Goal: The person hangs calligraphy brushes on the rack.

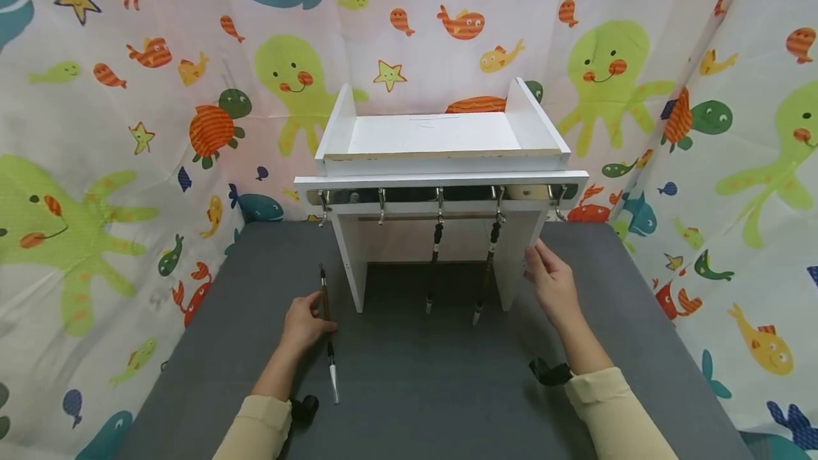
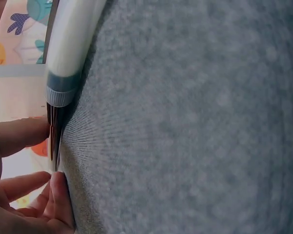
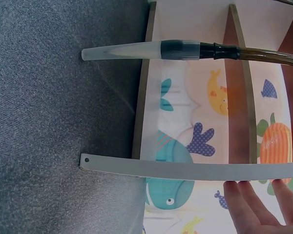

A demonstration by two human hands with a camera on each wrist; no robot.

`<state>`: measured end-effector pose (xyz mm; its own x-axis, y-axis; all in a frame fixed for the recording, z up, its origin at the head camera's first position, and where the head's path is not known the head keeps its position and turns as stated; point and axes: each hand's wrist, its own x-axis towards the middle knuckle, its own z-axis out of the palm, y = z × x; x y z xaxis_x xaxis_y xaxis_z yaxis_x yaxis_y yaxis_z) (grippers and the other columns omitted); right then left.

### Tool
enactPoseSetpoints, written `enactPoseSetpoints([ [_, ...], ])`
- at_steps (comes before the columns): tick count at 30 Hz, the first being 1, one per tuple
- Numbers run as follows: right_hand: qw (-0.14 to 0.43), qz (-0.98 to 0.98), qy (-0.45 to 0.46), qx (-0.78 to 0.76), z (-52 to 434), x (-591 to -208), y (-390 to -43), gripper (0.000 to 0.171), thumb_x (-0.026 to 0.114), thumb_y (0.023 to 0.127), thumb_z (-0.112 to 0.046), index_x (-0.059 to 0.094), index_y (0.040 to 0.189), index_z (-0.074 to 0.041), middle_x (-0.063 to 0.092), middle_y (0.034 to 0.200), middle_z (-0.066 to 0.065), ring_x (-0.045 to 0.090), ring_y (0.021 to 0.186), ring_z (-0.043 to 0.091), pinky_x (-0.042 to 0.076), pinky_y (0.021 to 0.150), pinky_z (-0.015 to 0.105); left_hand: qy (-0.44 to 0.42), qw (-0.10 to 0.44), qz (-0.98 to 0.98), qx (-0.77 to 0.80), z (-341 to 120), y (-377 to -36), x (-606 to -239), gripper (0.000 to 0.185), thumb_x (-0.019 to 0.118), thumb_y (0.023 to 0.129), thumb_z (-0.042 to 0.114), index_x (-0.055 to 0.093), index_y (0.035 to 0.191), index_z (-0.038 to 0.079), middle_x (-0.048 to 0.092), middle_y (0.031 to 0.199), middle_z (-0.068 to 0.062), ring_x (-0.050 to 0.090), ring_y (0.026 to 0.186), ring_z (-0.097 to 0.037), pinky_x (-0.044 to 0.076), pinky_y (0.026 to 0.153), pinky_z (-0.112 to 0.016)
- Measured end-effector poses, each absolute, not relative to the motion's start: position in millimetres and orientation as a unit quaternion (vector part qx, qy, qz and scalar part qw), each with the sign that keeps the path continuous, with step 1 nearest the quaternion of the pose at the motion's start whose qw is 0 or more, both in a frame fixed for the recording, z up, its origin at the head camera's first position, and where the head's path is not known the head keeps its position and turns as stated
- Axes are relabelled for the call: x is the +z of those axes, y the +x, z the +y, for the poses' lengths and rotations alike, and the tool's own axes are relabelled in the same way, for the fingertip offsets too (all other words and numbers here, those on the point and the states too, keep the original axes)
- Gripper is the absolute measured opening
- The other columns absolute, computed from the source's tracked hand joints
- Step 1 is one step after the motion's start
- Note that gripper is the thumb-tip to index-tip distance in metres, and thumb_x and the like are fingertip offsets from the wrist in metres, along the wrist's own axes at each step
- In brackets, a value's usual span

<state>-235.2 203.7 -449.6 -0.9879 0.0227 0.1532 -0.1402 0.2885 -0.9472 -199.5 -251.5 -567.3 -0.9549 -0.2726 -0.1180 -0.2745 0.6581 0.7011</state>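
Grey tabletop (image 1: 409, 389): rack (image 1: 441, 162), two hung brushes (image 1: 434, 261).

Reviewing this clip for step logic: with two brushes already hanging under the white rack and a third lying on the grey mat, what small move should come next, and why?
Probably the left hand should lift the brush on the mat, which its fingers already pinch at the handle. The right hand touches the white rack at its side panel, as if steadying it, and several hooks hang free beside the two hanging brushes.

Sea-creature curtain (image 1: 115, 162) behind grey table mat (image 1: 415, 375).
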Motion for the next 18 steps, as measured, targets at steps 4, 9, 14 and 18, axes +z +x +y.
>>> enactPoseSetpoints([
  [4,0.069,-0.797,0.04,0.599,207,-460,-244,0.056,0.048,0.107,-0.036,0.037,0.156,-0.011,0.038,0.159,0.015,0.046,0.14,0.038,0.049,0.101,0.055,-0.164,0.011,0.909,0.383,-251,-201,-565,0.081,0.085,0.074,0.008,0.049,0.144,-0.007,0.06,0.109,-0.018,0.058,0.097,-0.031,0.053,0.083,-0.045],
  [9,0.072,-0.796,0.039,0.599,215,-477,-256,0.055,0.048,0.106,-0.042,0.038,0.156,-0.02,0.039,0.16,0.009,0.046,0.141,0.034,0.051,0.101,0.054,-0.183,0.002,0.905,0.383,-253,-201,-561,0.06,0.078,0.076,0.007,0.06,0.131,-0.007,0.071,0.099,-0.014,0.065,0.094,-0.032,0.056,0.081,-0.046],
  [14,0.072,-0.798,0.04,0.597,216,-482,-259,0.059,0.048,0.105,-0.047,0.038,0.157,-0.021,0.039,0.16,0.008,0.045,0.142,0.034,0.05,0.102,0.054,-0.206,-0.01,0.897,0.391,-255,-198,-562,0.045,0.075,0.082,0.011,0.066,0.122,-0.007,0.071,0.098,-0.014,0.065,0.094,-0.03,0.057,0.08,-0.045],
  [18,0.07,-0.796,0.04,0.6,215,-482,-258,0.06,0.048,0.104,-0.048,0.038,0.157,-0.019,0.039,0.16,0.009,0.045,0.142,0.034,0.05,0.102,0.053,-0.227,-0.016,0.879,0.419,-256,-193,-563,0.04,0.073,0.086,0.014,0.068,0.12,-0.006,0.071,0.101,-0.016,0.065,0.095,-0.03,0.056,0.081,-0.044],
])
